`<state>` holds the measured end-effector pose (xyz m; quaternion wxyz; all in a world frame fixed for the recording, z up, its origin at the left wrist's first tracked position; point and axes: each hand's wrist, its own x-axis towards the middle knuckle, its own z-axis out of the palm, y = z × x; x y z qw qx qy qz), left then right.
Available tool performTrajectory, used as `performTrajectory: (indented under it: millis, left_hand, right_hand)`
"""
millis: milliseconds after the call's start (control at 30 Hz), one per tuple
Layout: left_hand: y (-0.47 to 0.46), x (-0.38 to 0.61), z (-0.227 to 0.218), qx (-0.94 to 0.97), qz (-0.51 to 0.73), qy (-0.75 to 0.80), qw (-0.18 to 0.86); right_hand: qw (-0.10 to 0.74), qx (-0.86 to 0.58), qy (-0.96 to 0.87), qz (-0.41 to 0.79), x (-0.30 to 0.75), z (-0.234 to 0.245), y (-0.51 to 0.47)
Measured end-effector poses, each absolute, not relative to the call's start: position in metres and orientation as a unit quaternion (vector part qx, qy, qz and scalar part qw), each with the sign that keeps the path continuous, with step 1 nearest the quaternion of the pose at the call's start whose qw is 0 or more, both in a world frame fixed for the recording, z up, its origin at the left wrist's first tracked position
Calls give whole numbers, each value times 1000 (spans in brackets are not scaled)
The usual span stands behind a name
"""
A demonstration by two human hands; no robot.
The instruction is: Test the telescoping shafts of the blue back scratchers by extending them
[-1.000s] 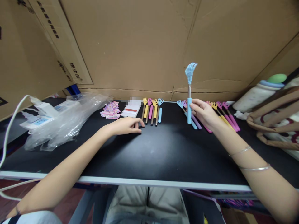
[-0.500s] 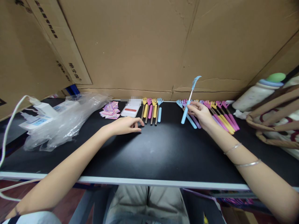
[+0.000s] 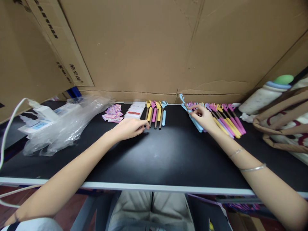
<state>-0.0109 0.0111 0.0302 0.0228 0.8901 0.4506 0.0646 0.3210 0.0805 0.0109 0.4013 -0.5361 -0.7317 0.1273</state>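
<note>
Fingers of the left hand [image 3: 131, 127] are resting half-curled just nearer than the smartphone [image 3: 133, 111]; whether they are gripping anything cannot be told. Well right of the smartphone, thumb and forefinger of the right hand [image 3: 203, 118] are pinching a light-blue back scratcher [image 3: 182, 97], tilting up at its far end. Just right of the smartphone, four metal-shafted claws [image 3: 157, 118] are lying beside separate handles [image 3: 154, 115]. Printed cards [image 3: 113, 113] are lying just to its left; cardboard [image 3: 144, 48] is standing behind it.
</note>
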Motion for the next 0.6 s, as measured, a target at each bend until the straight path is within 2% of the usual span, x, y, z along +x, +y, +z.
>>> performTrajectory:
  millis: [200,433,600]
  left_hand:
    - [11,-12,28,899,72,431,-6]
    - [10,-11,27,906,80,416,-21]
    - [11,-12,26,909,74,411,-20]
  right_hand:
    - [245,-563,-789,-13,320,10,75]
    - [168,-564,-808,-33,317,11,73]
    - [148,-558,-815,-58,318,10,76]
